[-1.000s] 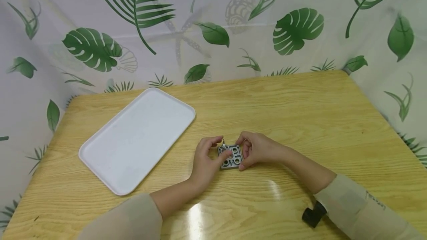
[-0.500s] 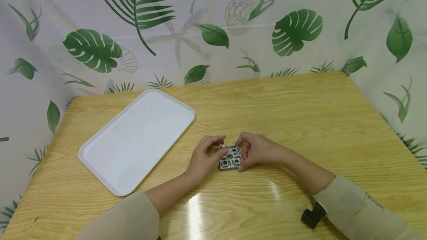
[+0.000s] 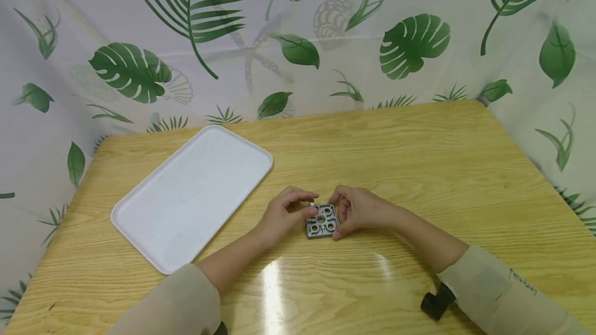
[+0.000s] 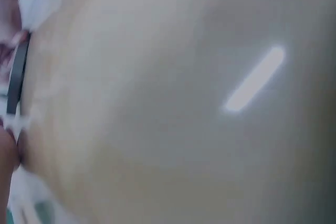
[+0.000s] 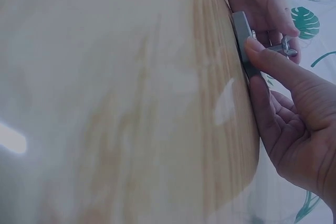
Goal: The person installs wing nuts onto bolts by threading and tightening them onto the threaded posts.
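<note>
A square grey metal plate (image 3: pixel 321 219) with several round holes lies on the table in the head view. My right hand (image 3: pixel 360 210) grips its right side, thumb at the near corner and index finger at the far one. A small shiny metal bolt-like piece (image 3: pixel 312 204) stands up at the plate's far left corner. My left hand (image 3: pixel 284 214) pinches this piece between thumb and index finger. In the right wrist view, the upright piece (image 5: pixel 286 50) shows a bent, wing-like top, and the plate (image 5: pixel 244 43) appears edge-on. The left fingers partly hide the piece.
A white rectangular tray (image 3: pixel 195 195) lies on the left of the wooden table (image 3: pixel 419 164). Leaf-patterned cloth (image 3: pixel 344 56) hangs along the table's back and sides. A black device (image 3: pixel 437 301) sits at the right sleeve.
My left thumb has drawn back from the plate's middle toward its far left corner, and the left forearm has swung slightly to the left. The right hand keeps its grip.
</note>
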{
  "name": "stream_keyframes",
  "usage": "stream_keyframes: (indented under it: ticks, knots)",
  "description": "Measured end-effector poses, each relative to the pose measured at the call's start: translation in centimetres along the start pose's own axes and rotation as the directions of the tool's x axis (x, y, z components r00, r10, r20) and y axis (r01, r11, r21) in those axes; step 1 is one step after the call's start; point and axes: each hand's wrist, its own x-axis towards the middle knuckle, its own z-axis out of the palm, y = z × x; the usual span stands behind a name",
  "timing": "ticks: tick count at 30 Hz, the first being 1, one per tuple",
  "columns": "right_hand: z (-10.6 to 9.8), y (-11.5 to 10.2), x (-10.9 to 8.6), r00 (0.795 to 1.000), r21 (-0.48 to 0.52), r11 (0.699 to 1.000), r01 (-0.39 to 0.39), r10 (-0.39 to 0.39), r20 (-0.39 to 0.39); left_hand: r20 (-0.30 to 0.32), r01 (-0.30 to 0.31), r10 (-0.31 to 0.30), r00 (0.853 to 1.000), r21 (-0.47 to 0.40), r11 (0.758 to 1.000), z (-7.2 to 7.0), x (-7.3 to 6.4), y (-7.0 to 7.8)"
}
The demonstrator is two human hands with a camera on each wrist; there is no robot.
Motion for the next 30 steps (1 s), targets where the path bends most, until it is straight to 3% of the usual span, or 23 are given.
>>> stream_keyframes:
  ticks: [2, 4, 7, 10, 12, 14, 16, 18, 22, 24, 25, 26, 28, 30]
  knots:
    - [0.0, 0.1, -0.1, 1.000, 0.001, 1.000, -0.002, 0.002, 0.000, 0.114, 0.018, -0.022, 0.993, 0.035, 0.999, -0.9, 0.7, 0.1]
    - [0.0, 0.1, -0.1, 1.000, 0.002, 1.000, -0.008, 0.008, 0.000, 0.234, 0.028, -0.044, 0.971, 0.072, 0.997, -1.8, 1.6, 0.4]
    - [-0.1, 0.1, -0.2, 1.000, -0.002, 1.000, -0.015, 0.015, -0.001, 0.404, 0.030, -0.075, 0.912, 0.116, 0.993, -3.1, 2.9, 0.9]
    - [-0.1, 0.0, -0.3, 1.000, -0.006, 1.000, -0.013, 0.013, -0.002, 0.540, -0.006, -0.069, 0.839, 0.136, 0.991, -4.0, 4.2, 1.0]
    - [-0.1, -0.1, -0.3, 1.000, -0.006, 1.000, -0.009, 0.008, -0.001, 0.603, -0.021, -0.064, 0.795, 0.132, 0.991, -4.5, 4.9, 0.9]
    - [-0.1, -0.2, -0.2, 1.000, -0.011, 1.000, -0.005, 0.004, -0.001, 0.645, -0.032, -0.053, 0.762, 0.120, 0.992, -4.8, 5.4, 0.8]
    - [-0.1, -0.2, -0.2, 1.000, -0.012, 1.000, -0.006, 0.006, 0.001, 0.666, -0.026, -0.056, 0.743, 0.112, 0.993, -4.9, 5.6, 0.7]
    - [-0.1, -0.2, -0.1, 1.000, -0.017, 1.000, -0.009, 0.009, 0.000, 0.675, -0.024, -0.053, 0.736, 0.105, 0.994, -5.0, 5.7, 0.7]
    - [0.0, -0.1, -0.1, 1.000, -0.011, 1.000, -0.019, 0.019, 0.001, 0.677, -0.009, -0.045, 0.735, 0.076, 0.997, -5.0, 5.5, 0.5]
    - [0.0, -0.1, -0.1, 1.000, -0.004, 1.000, -0.019, 0.019, 0.000, 0.660, 0.004, -0.047, 0.750, 0.066, 0.998, -4.9, 5.0, 0.4]
    - [0.1, -0.1, -0.1, 1.000, -0.002, 1.000, -0.018, 0.018, -0.001, 0.639, 0.020, -0.053, 0.767, 0.058, 0.998, -4.7, 4.6, 0.5]
    - [0.1, -0.1, -0.1, 1.000, 0.000, 1.000, -0.018, 0.018, -0.001, 0.605, 0.032, -0.057, 0.794, 0.052, 0.998, -4.5, 4.1, 0.5]
    - [0.0, -0.1, 0.0, 1.000, 0.001, 1.000, -0.016, 0.016, -0.002, 0.490, 0.057, -0.078, 0.868, 0.057, 0.997, -3.6, 3.0, 0.7]
    - [0.0, -0.1, 0.0, 1.000, -0.004, 1.000, -0.014, 0.014, -0.004, 0.305, 0.074, -0.094, 0.948, 0.076, 0.994, -2.4, 1.7, 0.8]
